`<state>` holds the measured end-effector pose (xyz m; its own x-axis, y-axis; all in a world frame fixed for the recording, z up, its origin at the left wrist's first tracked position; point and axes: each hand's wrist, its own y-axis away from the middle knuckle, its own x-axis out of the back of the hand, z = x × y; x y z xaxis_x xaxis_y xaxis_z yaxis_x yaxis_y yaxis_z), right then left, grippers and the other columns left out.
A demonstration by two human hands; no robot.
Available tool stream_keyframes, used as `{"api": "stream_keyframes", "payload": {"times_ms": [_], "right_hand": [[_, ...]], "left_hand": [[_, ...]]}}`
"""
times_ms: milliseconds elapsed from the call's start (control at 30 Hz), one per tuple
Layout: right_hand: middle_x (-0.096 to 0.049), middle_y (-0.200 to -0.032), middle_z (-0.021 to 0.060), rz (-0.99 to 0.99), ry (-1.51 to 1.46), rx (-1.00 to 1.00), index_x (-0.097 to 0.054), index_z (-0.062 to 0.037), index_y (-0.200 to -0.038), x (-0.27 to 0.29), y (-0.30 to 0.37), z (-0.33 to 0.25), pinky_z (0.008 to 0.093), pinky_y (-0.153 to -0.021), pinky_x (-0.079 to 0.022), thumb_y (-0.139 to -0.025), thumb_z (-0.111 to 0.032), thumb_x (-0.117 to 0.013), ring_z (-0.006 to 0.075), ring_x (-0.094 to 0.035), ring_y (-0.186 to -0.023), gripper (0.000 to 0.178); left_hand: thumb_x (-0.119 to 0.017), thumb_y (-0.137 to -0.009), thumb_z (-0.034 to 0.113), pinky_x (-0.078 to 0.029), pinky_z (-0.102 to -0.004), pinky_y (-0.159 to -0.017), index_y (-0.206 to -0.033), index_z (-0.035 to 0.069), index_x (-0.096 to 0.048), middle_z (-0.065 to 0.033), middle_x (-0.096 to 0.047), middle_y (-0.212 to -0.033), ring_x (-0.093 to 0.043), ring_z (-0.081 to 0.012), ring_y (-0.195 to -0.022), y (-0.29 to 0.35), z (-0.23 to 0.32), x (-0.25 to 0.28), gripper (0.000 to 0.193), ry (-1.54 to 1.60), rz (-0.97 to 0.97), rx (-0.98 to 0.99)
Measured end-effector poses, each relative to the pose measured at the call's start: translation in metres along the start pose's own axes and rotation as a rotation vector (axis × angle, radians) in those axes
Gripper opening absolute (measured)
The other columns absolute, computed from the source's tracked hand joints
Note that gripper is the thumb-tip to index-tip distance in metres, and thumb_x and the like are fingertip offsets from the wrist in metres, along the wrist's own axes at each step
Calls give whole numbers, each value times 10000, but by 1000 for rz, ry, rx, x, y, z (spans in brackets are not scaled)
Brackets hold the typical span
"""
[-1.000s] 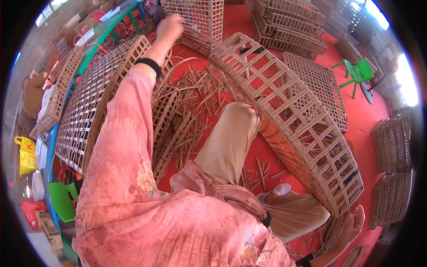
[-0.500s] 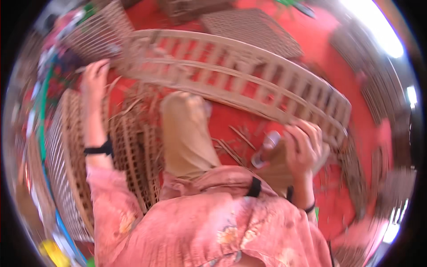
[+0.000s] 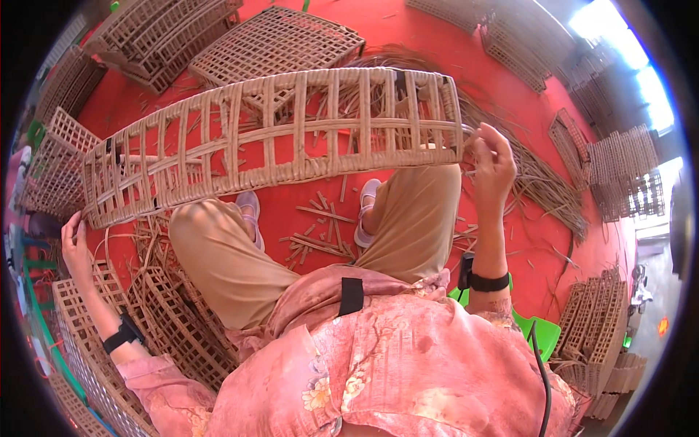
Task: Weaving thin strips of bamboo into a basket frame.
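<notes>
Where the frame (image 3: 234, 138) stretches, strands (image 3: 545, 195) lie behind.

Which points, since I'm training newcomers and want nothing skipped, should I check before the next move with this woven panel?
1. Left hand at the left end of the woven panel: ok, at its lower corner.
2. Right hand at the opposite end: ok, close beside it.
3. Firm grip at both ends: cannot tell; the contact is too small to judge.
4. Woven panel off the right leg: cannot tell; they overlap in view.
5. Red floor free of loose strips: not ok, several lie between the right leg and left leg.
</notes>
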<state>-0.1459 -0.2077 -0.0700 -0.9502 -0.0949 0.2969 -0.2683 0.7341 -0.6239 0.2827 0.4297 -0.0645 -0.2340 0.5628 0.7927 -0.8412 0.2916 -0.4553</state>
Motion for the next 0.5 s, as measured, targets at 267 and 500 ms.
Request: {"api": "stream_keyframes", "payload": {"times_ms": [267, 500], "right_hand": [[-669, -898, 85, -269, 64, -72, -702, -20, -1002, 3, -16, 12, 296, -694, -529, -864, -35, -678, 156, -650, -754, 141], [-659, -774, 86, -323, 238, 49, -669, -32, -894, 17, -31, 8, 318, -632, -511, -835, -82, -645, 186, -636, -644, 80]], "left_hand": [[-554, -1014, 310, -473, -303, -902, -1274, 72, -639, -55, -649, -1209, -634, -181, -1045, 0, -4, 1, 362, -27, 18, 23], [-543, -1021, 214, -469, -314, -939, -1284, 35, -619, -87, -644, -1233, -617, -197, -1119, 0, -14, -2, 327, 54, -42, 95]]}}
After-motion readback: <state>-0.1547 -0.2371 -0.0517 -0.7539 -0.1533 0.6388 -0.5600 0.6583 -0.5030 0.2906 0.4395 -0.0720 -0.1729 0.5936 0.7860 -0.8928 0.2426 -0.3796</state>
